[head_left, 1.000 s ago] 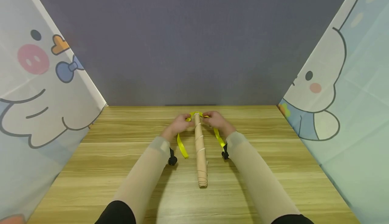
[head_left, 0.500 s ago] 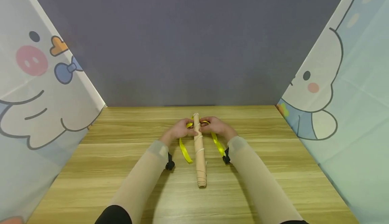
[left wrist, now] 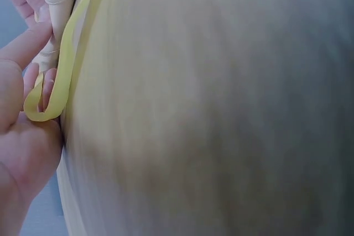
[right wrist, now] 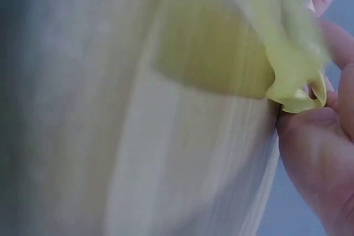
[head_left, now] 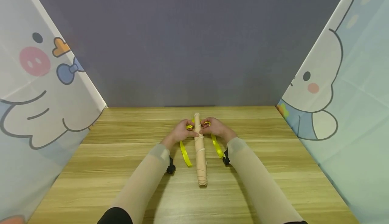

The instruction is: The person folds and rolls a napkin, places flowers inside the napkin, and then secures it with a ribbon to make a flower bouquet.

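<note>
We've got the tan roll lying lengthwise on the bench, pale cord wound round it. What's changed: about a sec. ago the yellow ribbon arched round the roll's far tip; now both hands have come nearer along the roll, w/ the ribbon, and the tip stands clear beyond them. For the work in hand we take that to mean the ribbon now sits partway down the roll, prob. running underneath, tho' the hands hide most of the crossing.

L hand, just left of the roll: narrow grip, fingers curled on the ribbon, thumb against the roll. R hand, on the roll's right side: same, narrow grip holding ribbon, thumb tip at the roll. Ribbon tails hang loose, one each side of the roll; no knot that we can see. R wrist view's ribbon is blurry, so we can't tell its exact path thru the fingers there.
</note>
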`<action>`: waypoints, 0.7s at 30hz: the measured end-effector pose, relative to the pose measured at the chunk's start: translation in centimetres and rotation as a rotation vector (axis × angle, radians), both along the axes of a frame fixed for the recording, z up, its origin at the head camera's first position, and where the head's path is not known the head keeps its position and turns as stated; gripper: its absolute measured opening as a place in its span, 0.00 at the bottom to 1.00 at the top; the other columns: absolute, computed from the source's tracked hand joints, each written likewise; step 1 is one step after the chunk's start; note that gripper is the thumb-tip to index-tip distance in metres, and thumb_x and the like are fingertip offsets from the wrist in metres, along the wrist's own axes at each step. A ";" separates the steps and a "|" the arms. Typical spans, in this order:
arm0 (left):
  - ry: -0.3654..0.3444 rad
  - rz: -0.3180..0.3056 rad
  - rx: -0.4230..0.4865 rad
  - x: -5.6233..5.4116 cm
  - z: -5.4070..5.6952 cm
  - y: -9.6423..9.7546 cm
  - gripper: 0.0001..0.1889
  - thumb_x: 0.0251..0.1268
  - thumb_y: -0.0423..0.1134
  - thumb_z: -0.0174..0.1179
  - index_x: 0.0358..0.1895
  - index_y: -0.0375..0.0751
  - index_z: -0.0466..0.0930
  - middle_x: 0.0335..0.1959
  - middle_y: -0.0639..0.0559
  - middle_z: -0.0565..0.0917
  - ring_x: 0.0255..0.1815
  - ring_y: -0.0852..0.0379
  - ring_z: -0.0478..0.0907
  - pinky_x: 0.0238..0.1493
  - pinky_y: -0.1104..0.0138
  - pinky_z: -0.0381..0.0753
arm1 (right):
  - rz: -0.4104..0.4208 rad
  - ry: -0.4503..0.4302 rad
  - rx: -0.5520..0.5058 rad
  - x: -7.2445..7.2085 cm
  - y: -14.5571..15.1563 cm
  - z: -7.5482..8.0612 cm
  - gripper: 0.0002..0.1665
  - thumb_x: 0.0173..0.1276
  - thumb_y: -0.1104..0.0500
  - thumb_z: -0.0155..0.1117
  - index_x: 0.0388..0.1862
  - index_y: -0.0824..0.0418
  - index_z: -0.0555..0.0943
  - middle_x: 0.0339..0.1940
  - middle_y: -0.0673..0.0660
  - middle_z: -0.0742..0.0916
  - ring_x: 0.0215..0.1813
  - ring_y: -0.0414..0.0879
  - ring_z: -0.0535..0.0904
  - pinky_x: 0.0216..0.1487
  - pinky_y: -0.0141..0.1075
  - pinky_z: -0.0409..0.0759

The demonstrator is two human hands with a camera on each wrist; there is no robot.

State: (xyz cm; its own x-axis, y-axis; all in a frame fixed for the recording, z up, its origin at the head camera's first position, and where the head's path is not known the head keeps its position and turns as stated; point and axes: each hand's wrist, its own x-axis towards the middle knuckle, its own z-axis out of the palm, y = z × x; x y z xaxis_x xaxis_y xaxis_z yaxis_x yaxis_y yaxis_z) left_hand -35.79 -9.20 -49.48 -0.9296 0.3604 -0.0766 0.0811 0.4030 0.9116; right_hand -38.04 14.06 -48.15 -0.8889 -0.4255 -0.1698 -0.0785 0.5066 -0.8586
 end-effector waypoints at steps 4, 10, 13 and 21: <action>0.036 0.007 -0.045 0.1 0.0 -0.1 0.22 0.68 0.39 0.79 0.58 0.36 0.80 0.71 0.39 0.79 0.77 0.37 0.74 0.79 0.43 0.74 | 0.000 0.036 0.017 0.0 -0.2 -0.2 0.21 0.74 0.60 0.77 0.60 0.66 0.82 0.50 0.59 0.87 0.47 0.46 0.80 0.49 0.34 0.80; 0.085 -0.016 -0.094 0.1 -0.1 -0.1 0.15 0.70 0.41 0.78 0.50 0.41 0.83 0.48 0.48 0.83 0.49 0.50 0.78 0.56 0.57 0.79 | 0.006 0.010 0.014 0.3 -0.3 0.0 0.08 0.75 0.62 0.75 0.47 0.62 0.85 0.43 0.53 0.86 0.44 0.45 0.76 0.47 0.34 0.76; 0.097 -0.034 -0.092 0.1 -0.1 -0.1 0.11 0.71 0.40 0.77 0.47 0.43 0.85 0.38 0.52 0.81 0.39 0.55 0.73 0.44 0.63 0.74 | 0.014 -0.018 -0.001 0.4 -0.4 0.0 0.06 0.77 0.62 0.74 0.48 0.62 0.86 0.47 0.54 0.88 0.46 0.45 0.77 0.48 0.34 0.76; 0.112 -0.089 -0.114 0.5 0.3 0.0 0.06 0.76 0.41 0.73 0.45 0.44 0.88 0.38 0.51 0.84 0.37 0.56 0.71 0.41 0.65 0.71 | 0.053 0.008 0.029 0.6 -0.3 -0.1 0.09 0.78 0.59 0.72 0.52 0.61 0.88 0.51 0.56 0.90 0.46 0.44 0.78 0.48 0.32 0.77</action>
State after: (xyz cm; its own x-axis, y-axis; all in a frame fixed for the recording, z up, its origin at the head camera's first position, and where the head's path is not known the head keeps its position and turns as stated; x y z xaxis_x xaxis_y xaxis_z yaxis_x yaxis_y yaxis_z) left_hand -35.31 -9.22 -49.23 -0.8996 0.4362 -0.0199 0.2190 0.4902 0.8436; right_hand -37.42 13.78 -48.29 -0.8665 -0.4674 -0.1755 -0.1133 0.5265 -0.8426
